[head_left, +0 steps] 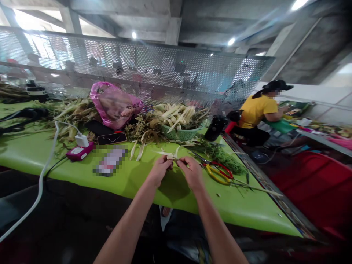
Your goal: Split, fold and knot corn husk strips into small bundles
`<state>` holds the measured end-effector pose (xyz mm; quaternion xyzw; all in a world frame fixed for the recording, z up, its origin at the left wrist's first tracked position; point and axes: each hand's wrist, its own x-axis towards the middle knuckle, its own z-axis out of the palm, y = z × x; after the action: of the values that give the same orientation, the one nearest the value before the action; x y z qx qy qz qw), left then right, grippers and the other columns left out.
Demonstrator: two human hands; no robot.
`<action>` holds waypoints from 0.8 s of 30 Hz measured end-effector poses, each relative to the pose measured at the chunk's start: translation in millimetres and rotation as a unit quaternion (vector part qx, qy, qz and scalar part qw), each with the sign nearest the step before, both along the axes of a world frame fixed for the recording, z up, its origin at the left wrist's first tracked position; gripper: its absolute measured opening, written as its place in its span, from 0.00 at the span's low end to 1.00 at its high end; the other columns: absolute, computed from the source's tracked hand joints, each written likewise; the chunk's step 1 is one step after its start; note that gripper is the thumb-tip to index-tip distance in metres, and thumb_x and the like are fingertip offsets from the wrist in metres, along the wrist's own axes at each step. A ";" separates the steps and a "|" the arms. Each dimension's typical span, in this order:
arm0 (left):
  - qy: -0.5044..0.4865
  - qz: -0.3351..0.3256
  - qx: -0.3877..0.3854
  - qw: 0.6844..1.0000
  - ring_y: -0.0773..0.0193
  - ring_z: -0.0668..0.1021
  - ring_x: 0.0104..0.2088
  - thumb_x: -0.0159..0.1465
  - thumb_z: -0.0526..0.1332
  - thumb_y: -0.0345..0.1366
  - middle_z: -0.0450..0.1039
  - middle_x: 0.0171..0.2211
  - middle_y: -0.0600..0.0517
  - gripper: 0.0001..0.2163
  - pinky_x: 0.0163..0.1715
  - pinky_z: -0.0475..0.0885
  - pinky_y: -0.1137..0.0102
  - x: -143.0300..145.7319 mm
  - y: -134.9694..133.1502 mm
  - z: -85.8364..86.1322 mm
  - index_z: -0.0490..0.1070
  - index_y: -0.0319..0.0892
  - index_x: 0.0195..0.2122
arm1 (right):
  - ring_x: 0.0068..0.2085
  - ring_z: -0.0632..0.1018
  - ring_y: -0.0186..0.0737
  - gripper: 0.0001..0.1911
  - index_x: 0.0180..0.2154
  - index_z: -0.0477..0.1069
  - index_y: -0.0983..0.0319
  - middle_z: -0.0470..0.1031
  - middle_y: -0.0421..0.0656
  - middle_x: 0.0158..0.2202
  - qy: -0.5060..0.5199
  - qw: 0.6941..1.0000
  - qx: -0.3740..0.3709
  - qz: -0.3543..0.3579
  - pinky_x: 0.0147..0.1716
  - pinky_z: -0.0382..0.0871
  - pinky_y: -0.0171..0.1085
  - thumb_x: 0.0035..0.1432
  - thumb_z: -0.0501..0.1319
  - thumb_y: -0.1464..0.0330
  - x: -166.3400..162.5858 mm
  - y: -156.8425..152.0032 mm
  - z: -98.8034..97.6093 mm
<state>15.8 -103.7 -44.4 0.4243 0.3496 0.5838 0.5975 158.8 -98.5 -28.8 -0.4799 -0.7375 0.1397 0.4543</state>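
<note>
Green table (247,209) occupied at its far side by pink bag (115,104) and green basket (181,135) of pale strips (176,113). Scissors (208,167) laid beside right hand (192,172). Left hand (160,170) brought near it; pale fibrous piece (171,155) pinched by both, above table.

Pale strips (171,156) are pinched at six o'clock from centre. They are splayed toward ten and one.

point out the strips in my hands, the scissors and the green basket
Pale strips (171,156), head view: middle of the bunch
Scissors (209,164), head view: where the handles meet
Green basket (180,135), head view: front wall
</note>
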 end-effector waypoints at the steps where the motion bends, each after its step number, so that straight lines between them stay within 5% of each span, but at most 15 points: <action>1: -0.014 -0.006 -0.009 1.000 0.73 0.63 0.23 0.53 0.63 0.40 0.61 0.22 0.58 0.10 0.27 0.61 0.75 -0.5 -0.1 -0.2 0.66 0.39 0.30 | 0.31 0.71 0.41 0.13 0.26 0.71 0.61 0.72 0.41 0.26 -0.003 1.000 0.000 -0.009 0.32 0.61 0.37 0.57 0.57 0.60 0.3 -0.3 0.2; 14: -0.212 -0.036 -0.110 0.970 0.78 0.53 0.15 0.54 0.63 0.33 0.51 0.18 0.63 0.10 0.23 0.63 0.79 -8.1 2.5 -1.4 0.60 0.41 0.30 | 0.28 0.68 0.41 0.13 0.20 0.67 0.60 0.68 0.39 0.22 0.015 0.996 0.000 -0.087 0.28 0.58 0.37 0.53 0.56 0.62 0.8 -3.8 2.1; 20: -0.125 -0.033 -0.079 0.988 0.76 0.55 0.17 0.52 0.62 0.34 0.51 0.17 0.62 0.10 0.20 0.56 0.78 -7.0 0.6 -0.7 0.59 0.41 0.26 | 0.36 0.73 0.45 0.06 0.28 0.75 0.59 0.77 0.42 0.30 -0.005 0.998 -0.030 -0.057 0.38 0.62 0.41 0.50 0.61 0.65 7.9 2.0 -2.6; 24: -0.007 -0.014 -0.053 0.998 0.72 0.62 0.22 0.55 0.62 0.41 0.59 0.21 0.58 0.10 0.23 0.56 0.77 -4.8 -5.2 3.5 0.65 0.41 0.29 | 0.45 0.74 0.47 0.12 0.39 0.77 0.58 0.78 0.44 0.41 0.124 0.986 -0.099 0.048 0.47 0.63 0.45 0.53 0.62 0.62 8.7 5.2 -3.3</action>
<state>11.0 -108.9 -40.8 0.3925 0.3698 0.5593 0.6296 167.5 -93.2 -32.1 -0.4651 -0.6805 0.2920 0.4850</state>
